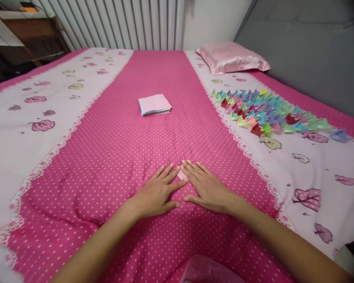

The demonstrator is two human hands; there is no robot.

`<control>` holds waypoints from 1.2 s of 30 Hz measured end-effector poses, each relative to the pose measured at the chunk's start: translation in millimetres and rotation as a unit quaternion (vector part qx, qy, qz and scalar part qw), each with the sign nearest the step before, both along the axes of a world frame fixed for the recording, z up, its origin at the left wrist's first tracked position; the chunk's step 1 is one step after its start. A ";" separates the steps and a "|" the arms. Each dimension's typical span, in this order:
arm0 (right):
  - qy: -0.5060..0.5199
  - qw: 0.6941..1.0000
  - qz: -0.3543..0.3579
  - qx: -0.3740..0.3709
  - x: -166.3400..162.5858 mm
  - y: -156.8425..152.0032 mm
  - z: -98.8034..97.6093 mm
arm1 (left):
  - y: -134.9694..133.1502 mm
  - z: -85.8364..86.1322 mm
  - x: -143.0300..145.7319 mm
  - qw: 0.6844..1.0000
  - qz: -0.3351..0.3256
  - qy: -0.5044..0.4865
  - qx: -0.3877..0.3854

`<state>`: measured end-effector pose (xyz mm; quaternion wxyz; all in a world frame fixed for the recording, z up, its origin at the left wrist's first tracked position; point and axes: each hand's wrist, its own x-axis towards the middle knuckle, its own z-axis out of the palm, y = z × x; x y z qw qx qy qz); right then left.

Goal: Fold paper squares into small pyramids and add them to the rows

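A small piece of pink paper (181, 175) lies on the pink dotted bedspread, mostly covered by my fingers. My left hand (157, 190) rests flat, its fingers spread, with fingertips on the paper's left side. From the other side my right hand (208, 186) lies flat with its fingers over the paper's right part. Both thumbs point inward, close to each other but apart. How the paper is folded under the fingers cannot be made out. Farther ahead sits a stack of square paper sheets (155, 103), pink on top with blue and other colours below.
Rows of small folded paper boats (265, 112) in many colours stand on the right of the bedspread (112, 137). A pink satin pillow (233, 58) lies behind them by the grey headboard (306, 51). A radiator (129, 23) borders the far end; a table (26, 27) stands far left.
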<state>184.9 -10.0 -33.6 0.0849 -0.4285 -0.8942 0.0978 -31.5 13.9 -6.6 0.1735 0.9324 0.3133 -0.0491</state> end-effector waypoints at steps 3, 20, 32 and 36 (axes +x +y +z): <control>0.000 1.000 0.005 -0.017 0.7 1.9 1.1 | -0.5 -0.2 0.1 1.000 0.002 -0.003 -0.005; 0.123 0.990 0.015 -0.070 13.1 25.1 5.2 | 28.7 25.1 25.1 0.997 0.025 -0.063 0.023; 0.250 0.965 -0.053 -0.061 12.1 22.6 2.7 | 25.4 -5.5 13.4 0.968 0.079 -0.235 0.028; 0.286 0.952 -0.097 -0.044 10.3 21.1 3.6 | 26.2 -7.1 14.5 0.964 0.105 -0.245 0.020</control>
